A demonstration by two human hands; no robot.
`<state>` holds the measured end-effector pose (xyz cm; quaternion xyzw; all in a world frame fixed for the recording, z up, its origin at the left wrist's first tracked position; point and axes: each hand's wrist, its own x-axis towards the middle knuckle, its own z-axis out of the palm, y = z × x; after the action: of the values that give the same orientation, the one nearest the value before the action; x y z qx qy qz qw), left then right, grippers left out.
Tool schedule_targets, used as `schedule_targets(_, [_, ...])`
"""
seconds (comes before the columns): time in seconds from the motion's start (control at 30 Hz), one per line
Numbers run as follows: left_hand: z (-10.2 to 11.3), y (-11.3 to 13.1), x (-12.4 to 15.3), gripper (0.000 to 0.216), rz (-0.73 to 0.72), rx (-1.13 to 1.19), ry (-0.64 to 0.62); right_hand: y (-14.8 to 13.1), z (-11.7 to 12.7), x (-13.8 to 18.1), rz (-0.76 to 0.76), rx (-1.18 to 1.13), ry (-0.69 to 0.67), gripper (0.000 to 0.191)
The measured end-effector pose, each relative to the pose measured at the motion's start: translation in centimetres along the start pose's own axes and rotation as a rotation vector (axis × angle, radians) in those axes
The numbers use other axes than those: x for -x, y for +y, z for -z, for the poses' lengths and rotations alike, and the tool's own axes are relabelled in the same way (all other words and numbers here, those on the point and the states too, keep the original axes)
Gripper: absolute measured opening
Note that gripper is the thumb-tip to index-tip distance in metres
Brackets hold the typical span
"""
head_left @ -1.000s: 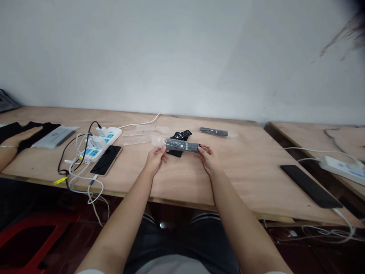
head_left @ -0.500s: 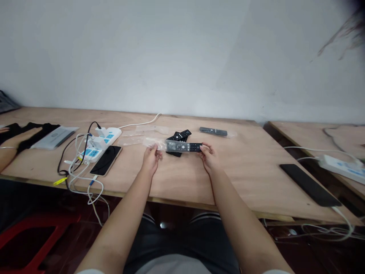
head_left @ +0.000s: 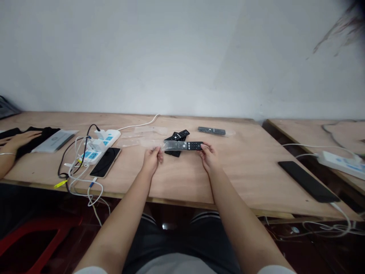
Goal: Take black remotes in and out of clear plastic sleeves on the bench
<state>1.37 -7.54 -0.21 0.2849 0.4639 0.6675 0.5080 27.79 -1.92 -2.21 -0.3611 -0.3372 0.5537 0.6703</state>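
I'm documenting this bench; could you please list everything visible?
Held remote: 1, black, between hands
Sleeve: 1, transparent, partly over it
Piled remotes: 2+, black, beyond
Sleeved remote: 1, dark, rear right
Loose sleeves: 2+, transparent, left
Power strips: 2, white-blue, both sides
Phones: 2, black, both sides
Cables: several, mostly white, both sides
Packet: 1, white, left
Co-worker's hand: 1+, on black cloth
Bag-like item: 1, grey, far left
Seat: 1, red, lower left
Tables: 2, brown, centre/right
Wall: 1, grey, behind
Left hand: 1, holding sleeve
Right hand: 1, holding remote
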Motion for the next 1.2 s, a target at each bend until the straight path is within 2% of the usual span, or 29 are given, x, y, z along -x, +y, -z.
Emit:
schedule_targets(0.13, [0.6, 2.2, -1.1, 0.026, -0.013, 0.040, 0.119, 0.1, 0.0, -0.2, 0.007, 0.021, 0.017, 0.042])
schedule_targets(0.2, [1.0, 3.7, -2.2, 0.019, -0.058, 0.085, 0.148, 0.2, 0.0, -0.2, 0.005, 0.010, 0.026, 0.043])
schedule_targets(0.33, [1.6, 7.0, -4.8, 0.009, -0.042, 0.156, 0.167, 0.2, -0.1, -0.2, 0.005, -0.009, 0.022, 0.043])
schedule_targets(0.47, [1.6, 9.6, -6.4, 0.014, -0.032, 0.228, 0.197, 0.3, -0.4, -0.2, -0.004, -0.033, 0.025, 0.044])
schedule_targets(0.6, [1.7, 10.7, -6.7, 0.027, 0.025, 0.249, 0.206, 0.3, -0.6, -0.2, -0.001, -0.036, 0.016, 0.045])
schedule_targets(0.73, [1.8, 9.4, -6.0, 0.024, 0.088, 0.167, 0.228, 0.1, -0.8, 0.0, 0.008, -0.038, 0.008, 0.044])
schedule_targets(0.8, [1.7, 7.8, -5.4, 0.020, 0.119, 0.055, 0.173, 0.1, -0.9, 0.0, 0.007, -0.052, 0.008, 0.044])
schedule_targets(0.87, [1.4, 5.8, -4.7, 0.015, 0.074, -0.093, 0.143, 0.1, -0.9, 0.0, 0.006, -0.057, 0.007, 0.045])
schedule_targets(0.9, [1.1, 4.8, -4.3, 0.014, 0.008, -0.181, 0.134, 0.1, -0.9, 0.0, 0.007, -0.052, 0.006, 0.045])
schedule_targets(0.97, [0.5, 2.7, -3.3, 0.023, -0.215, -0.362, 0.120, 0.2, -0.9, 0.0, 0.009, -0.033, 0.000, 0.046])
schedule_targets(1.07, [-0.5, 0.4, -1.9, 0.052, -0.486, -0.684, -0.044, 0.2, -0.8, 0.0, 0.016, -0.022, -0.003, 0.046])
schedule_targets(1.2, [-1.0, -0.9, -0.8, 0.095, -0.673, -0.987, -0.290, 0.2, -1.0, 0.1, 0.018, -0.027, 0.007, 0.047])
